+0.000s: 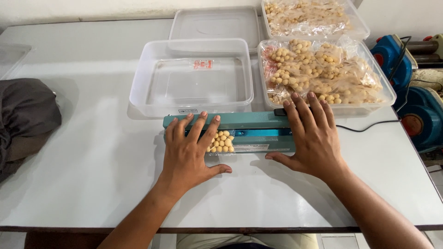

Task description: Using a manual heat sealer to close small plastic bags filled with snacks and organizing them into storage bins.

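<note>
Teal heat sealer [249, 127] lies across the middle of the white table [92, 152], just in front of an empty clear plastic tub [138, 99], with its black cord [369, 125] trailing off to the right. From where I watch, both hands lie flat on its arm: my left hand [189, 154] is spread open with the fingertips on the bar, closing on nothing, its palm lying partly over a small clear bag of pale round nuts [221, 142] whose mouth goes under the bar. My right hand [311, 133] is also open and flat, fingers over the bar's right end, gripping nothing.

To do this pressing well, I judge the push should be even at both ends so the seam closes across the whole width of the bag, and the bag's mouth should lie smooth and straight under the bar, with no nuts caught in the line. Fingers are best kept on top of the arm, away from the sealing strip.

Its body is long, narrow and low, painted teal, with a white label on its front face and a dark tip at the right end. To the right stand two tubs of filled bags [332, 74]; a dark cloth [25, 115] lies at the table's left edge.
</note>
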